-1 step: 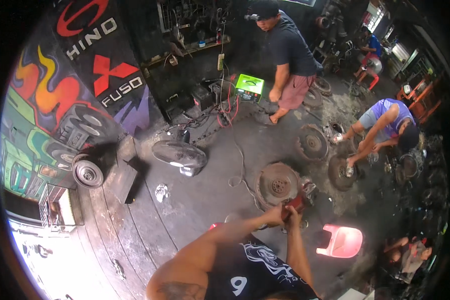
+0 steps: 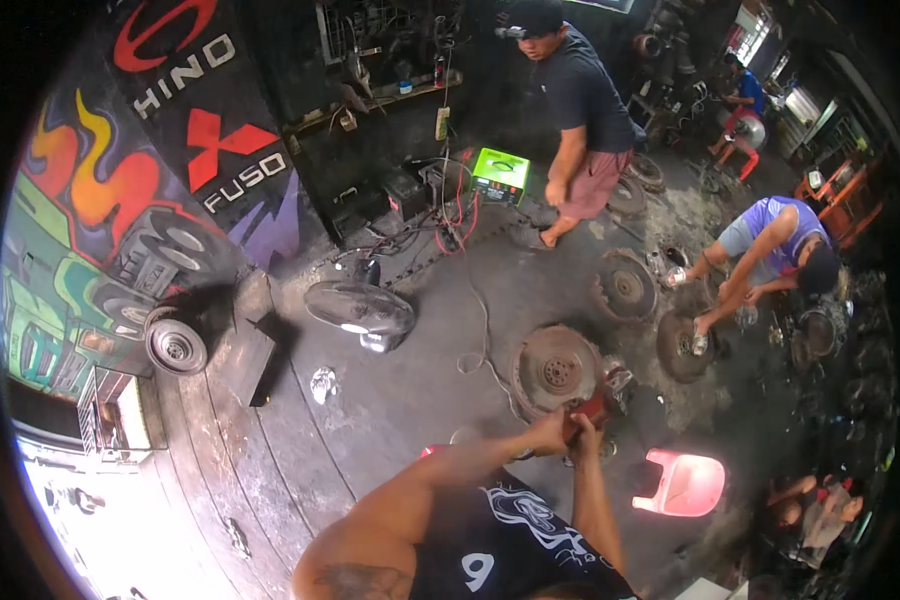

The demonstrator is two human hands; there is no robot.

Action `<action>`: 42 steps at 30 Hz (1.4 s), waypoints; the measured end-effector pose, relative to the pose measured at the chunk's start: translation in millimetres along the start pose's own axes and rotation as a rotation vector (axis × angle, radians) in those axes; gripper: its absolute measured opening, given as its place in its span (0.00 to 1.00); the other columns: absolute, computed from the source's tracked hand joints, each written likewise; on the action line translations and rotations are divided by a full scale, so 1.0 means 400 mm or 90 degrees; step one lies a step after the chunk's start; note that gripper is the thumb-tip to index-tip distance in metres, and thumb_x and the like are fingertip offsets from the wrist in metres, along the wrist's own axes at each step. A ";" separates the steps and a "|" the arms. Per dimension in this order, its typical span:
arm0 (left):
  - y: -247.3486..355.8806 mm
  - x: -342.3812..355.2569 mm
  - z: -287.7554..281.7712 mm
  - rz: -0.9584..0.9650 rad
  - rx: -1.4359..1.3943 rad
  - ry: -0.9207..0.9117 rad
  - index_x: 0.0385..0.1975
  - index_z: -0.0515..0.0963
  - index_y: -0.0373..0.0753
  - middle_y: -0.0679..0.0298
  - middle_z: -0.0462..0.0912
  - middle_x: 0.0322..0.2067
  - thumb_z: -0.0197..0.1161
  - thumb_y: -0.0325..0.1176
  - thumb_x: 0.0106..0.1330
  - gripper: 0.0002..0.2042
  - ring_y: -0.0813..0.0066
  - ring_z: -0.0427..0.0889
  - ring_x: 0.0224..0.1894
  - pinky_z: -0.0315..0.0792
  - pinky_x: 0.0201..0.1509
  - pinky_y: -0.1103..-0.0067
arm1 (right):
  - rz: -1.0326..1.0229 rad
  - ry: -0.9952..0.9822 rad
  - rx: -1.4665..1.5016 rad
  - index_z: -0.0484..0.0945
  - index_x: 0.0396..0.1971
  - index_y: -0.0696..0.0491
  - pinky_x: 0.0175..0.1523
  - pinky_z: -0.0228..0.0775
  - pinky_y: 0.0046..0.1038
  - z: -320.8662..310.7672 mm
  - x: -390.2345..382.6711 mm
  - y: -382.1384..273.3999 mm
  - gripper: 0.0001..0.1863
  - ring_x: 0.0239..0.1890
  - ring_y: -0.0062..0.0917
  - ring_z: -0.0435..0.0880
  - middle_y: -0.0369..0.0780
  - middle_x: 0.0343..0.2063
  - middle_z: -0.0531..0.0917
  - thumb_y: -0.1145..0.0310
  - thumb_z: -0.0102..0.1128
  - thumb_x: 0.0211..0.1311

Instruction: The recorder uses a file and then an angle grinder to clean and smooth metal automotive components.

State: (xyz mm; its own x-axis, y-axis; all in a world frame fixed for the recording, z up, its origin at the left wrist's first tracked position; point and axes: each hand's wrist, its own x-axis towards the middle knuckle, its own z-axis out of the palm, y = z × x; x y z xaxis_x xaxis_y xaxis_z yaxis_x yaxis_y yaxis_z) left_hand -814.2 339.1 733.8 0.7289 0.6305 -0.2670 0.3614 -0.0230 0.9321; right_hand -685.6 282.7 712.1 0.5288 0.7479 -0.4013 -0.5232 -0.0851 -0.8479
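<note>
The red tool (image 2: 592,411) is in front of the person, over the floor (image 2: 400,410), near the lower right edge of a large rusty disc (image 2: 558,374). The left hand (image 2: 547,433) has it from the left, the right hand (image 2: 587,437) from below; the grip of each is closed on it, though the far fingers are hidden. A greyish metal piece (image 2: 618,376) shows just beyond the tool; whether the two are joined I cannot tell.

A thin cord (image 2: 483,310) runs across the floor and reaches the disc's left edge. Up and to the right lie a second disc (image 2: 626,284) and a third (image 2: 682,345); a co-worker in a purple top (image 2: 782,235) bends there, one foot against the third. A pink chair (image 2: 682,483) stands to the right of the hands.

Farther left are a dark fan (image 2: 360,310) and a crumpled silvery scrap (image 2: 323,384). Beyond, a green-topped box (image 2: 499,172) sits with red and black cables around it, beside a standing co-worker in a dark shirt (image 2: 595,95). At far left, a wheel rim (image 2: 175,347) leans by a painted wall (image 2: 80,250).
</note>
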 end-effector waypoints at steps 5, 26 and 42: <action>-0.021 -0.037 0.011 -0.051 0.031 0.015 0.64 0.58 0.29 0.37 0.76 0.54 0.79 0.44 0.42 0.50 0.42 0.79 0.56 0.75 0.58 0.59 | 0.042 -0.048 0.074 0.65 0.64 0.47 0.55 0.76 0.32 0.067 -0.089 -0.054 0.36 0.51 0.31 0.80 0.37 0.49 0.77 0.78 0.66 0.53; -0.109 -0.013 0.072 -0.040 0.052 0.010 0.68 0.56 0.32 0.39 0.80 0.51 0.81 0.47 0.39 0.56 0.42 0.82 0.54 0.76 0.56 0.59 | 0.139 -0.014 0.121 0.77 0.46 0.52 0.58 0.77 0.41 -0.206 0.084 0.212 0.22 0.45 0.37 0.84 0.41 0.41 0.83 0.65 0.69 0.50; -0.132 -0.047 0.026 -0.023 0.027 0.037 0.73 0.57 0.37 0.42 0.82 0.49 0.79 0.44 0.39 0.56 0.47 0.83 0.52 0.77 0.54 0.61 | 0.134 -0.001 0.145 0.72 0.49 0.51 0.49 0.79 0.35 -0.066 0.013 0.129 0.24 0.42 0.32 0.81 0.37 0.41 0.78 0.79 0.65 0.49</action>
State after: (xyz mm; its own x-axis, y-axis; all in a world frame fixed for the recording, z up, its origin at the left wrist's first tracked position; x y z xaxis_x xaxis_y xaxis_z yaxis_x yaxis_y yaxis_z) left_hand -841.1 320.5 687.1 0.6799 0.6756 -0.2851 0.4128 -0.0312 0.9103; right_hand -692.2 264.7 657.1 0.3925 0.7302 -0.5593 -0.7572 -0.0886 -0.6471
